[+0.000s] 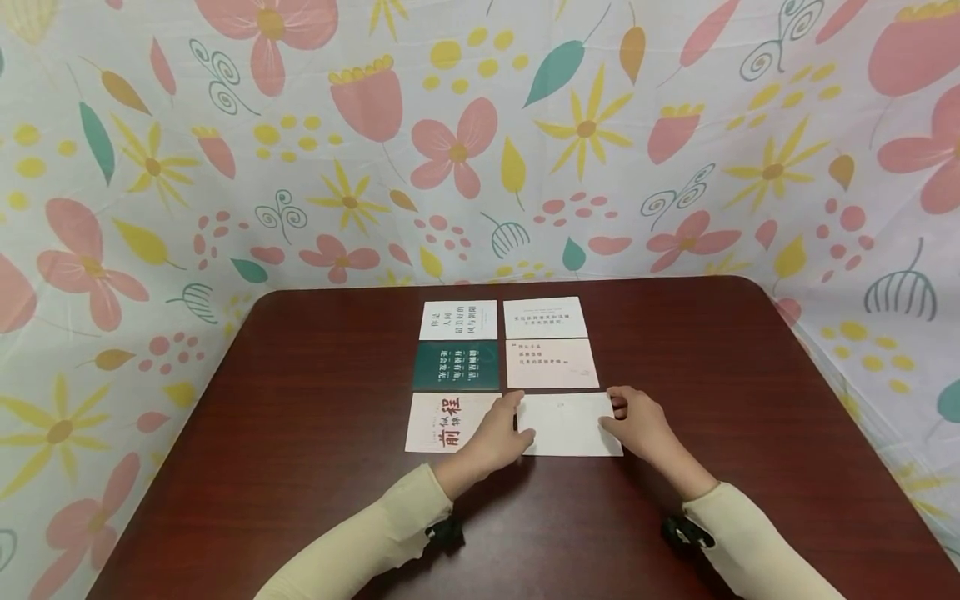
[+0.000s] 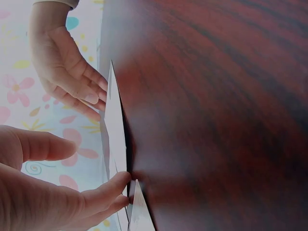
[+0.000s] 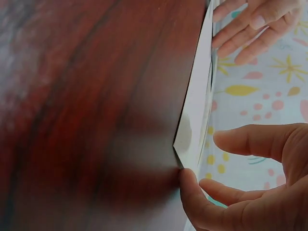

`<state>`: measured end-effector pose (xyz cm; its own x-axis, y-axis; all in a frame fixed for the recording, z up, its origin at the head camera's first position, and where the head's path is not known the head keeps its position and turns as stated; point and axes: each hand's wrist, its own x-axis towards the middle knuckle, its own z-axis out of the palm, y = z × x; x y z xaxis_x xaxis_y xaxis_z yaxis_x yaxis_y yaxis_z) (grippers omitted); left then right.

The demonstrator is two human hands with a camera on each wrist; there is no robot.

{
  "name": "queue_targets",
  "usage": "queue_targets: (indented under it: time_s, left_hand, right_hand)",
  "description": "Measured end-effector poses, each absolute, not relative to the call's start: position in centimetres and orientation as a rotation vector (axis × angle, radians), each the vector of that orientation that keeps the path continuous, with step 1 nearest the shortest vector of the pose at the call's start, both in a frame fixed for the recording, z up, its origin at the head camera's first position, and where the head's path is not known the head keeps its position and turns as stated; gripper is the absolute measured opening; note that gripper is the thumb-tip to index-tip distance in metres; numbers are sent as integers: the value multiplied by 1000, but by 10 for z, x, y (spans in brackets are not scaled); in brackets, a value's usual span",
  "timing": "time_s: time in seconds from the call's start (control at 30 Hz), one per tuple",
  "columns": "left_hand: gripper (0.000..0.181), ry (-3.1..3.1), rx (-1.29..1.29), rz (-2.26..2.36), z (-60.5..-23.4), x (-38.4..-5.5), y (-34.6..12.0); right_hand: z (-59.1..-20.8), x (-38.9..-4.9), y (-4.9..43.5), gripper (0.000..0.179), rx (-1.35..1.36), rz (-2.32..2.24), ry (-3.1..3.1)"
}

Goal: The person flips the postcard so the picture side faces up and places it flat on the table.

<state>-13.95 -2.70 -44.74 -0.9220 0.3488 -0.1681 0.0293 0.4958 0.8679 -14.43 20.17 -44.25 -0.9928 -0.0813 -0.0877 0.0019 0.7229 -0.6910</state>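
Note:
A mostly white card [image 1: 566, 429] lies in the near right place of a block of cards, between both hands. My left hand [image 1: 491, 437] has its fingertips at the card's left edge, the thumb held apart from the fingers. At the opposite edge, my right hand [image 1: 641, 423] touches the corner with a fingertip [image 3: 188, 180], its thumb [image 3: 245, 139] also clear of the card. Beside the left hand lies a card with red lettering [image 1: 427, 421], partly covered by that hand. Just beyond the white card is a pale pink card [image 1: 551, 371].
A dark green card [image 1: 456, 379] and two white text cards fill the other places: one at the back left [image 1: 442, 320], one at the back right [image 1: 543, 308]. The dark red-brown table [image 1: 315, 400] extends around them, with a flowered cloth [image 1: 480, 225] behind.

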Motion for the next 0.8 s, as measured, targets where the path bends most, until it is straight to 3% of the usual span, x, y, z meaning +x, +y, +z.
queue_targets:
  time_s: [0.8]
  left_hand:
    - [59, 2407, 203, 1596, -438, -154, -39]
  right_hand:
    - [-437, -150, 210, 45, 39, -1512, 2695]
